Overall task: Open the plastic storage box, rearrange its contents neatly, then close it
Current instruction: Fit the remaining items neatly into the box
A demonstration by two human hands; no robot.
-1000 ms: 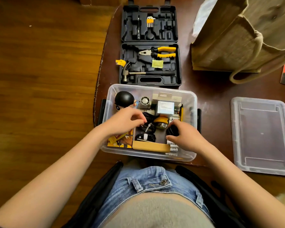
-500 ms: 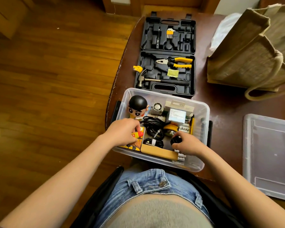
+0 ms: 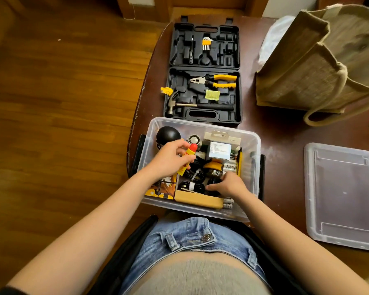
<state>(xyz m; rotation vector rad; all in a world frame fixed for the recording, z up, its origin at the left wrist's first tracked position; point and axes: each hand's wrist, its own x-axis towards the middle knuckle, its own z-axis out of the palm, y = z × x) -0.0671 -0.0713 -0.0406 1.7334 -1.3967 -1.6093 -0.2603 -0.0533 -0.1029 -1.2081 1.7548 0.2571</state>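
Note:
The clear plastic storage box (image 3: 255,145) stands open at the table's near edge, its lid (image 3: 343,194) lying flat to the right. Inside are a black-headed figurine (image 3: 167,134), coiled black cables (image 3: 195,177), a small white box (image 3: 218,149), batteries and a tan wooden piece (image 3: 197,201). My left hand (image 3: 168,159) holds a yellow glue tube with a red cap (image 3: 189,153) just above the box's left side. My right hand (image 3: 227,185) reaches into the box's right front and grips a round black object (image 3: 212,182), mostly hidden by the fingers.
An open black tool case (image 3: 202,118) with pliers, a hammer and hex keys lies right behind the box. A large burlap bag (image 3: 320,60) stands at the back right. The table's left edge drops to a wooden floor.
My left hand has lifted the yellow glue tube out of the box's left front and raised it. My right hand stays low on the black object at the right front.

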